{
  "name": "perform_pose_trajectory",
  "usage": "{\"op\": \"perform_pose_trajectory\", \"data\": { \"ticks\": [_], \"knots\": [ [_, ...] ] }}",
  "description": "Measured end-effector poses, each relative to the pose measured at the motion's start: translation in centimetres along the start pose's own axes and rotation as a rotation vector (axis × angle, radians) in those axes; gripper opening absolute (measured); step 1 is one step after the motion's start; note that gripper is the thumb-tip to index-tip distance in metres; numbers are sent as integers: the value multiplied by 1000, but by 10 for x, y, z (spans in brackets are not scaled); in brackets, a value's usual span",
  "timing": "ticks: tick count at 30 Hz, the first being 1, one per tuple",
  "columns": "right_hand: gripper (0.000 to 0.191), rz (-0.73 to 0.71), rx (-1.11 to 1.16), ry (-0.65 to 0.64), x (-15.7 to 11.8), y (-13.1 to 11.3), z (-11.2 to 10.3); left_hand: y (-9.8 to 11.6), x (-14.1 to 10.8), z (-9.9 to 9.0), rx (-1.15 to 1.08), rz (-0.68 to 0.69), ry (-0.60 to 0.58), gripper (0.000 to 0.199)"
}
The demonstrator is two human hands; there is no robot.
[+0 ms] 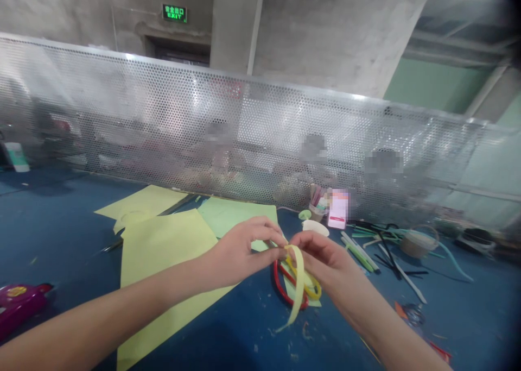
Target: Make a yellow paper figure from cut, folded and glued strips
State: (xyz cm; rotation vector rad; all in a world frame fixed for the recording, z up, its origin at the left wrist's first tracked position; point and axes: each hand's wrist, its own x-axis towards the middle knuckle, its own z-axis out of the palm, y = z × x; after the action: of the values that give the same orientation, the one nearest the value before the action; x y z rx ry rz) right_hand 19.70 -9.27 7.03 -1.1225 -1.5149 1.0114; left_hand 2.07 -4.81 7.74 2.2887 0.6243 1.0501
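Observation:
My left hand (250, 249) is closed in a pinch at the upper end of a narrow pale-yellow paper strip (299, 287). Close against it, my right hand (325, 257) also has its fingers pinched at that end, partly hidden behind the strip. The strip curls over and hangs down, its lower tip loose. Just below and behind the fingers are a red loop (279, 284) and a yellow loop (316, 289); I cannot tell whether they lie on the table or hang from the fingers. A small pale-green paper piece (315, 302) lies beneath them.
Yellow paper sheets (163, 251) and a green sheet (228, 214) spread over the blue table (228, 338). A purple glue-gun-like tool (22, 306) is at left. A lit phone (338, 209), a white cup (315, 228) and several thin sticks stand or lie right, before a perforated metal screen (163, 110).

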Motion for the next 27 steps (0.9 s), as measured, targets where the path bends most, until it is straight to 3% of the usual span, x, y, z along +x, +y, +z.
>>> {"op": "perform_pose_trajectory", "data": {
  "ticks": [6, 16, 20, 25, 27],
  "knots": [
    [27, 58, -43, -18, 1, -4, 1, -2, -3, 4, 37, 62, 25, 10],
    [29, 108, 102, 56, 1, 2, 7, -8, -1, 9, -115, -89, 60, 11],
    [25, 2, 27, 106, 2, 4, 6, -9, 0, 7, -167, -117, 30, 12],
    [4, -275, -307, 239, -1, 6, 4, -11, -1, 7, -315, -206, 27, 11],
    [3, -364, -420, 264, -2, 5, 4, -11, -1, 8, -343, -221, 30, 10]
  ]
}}
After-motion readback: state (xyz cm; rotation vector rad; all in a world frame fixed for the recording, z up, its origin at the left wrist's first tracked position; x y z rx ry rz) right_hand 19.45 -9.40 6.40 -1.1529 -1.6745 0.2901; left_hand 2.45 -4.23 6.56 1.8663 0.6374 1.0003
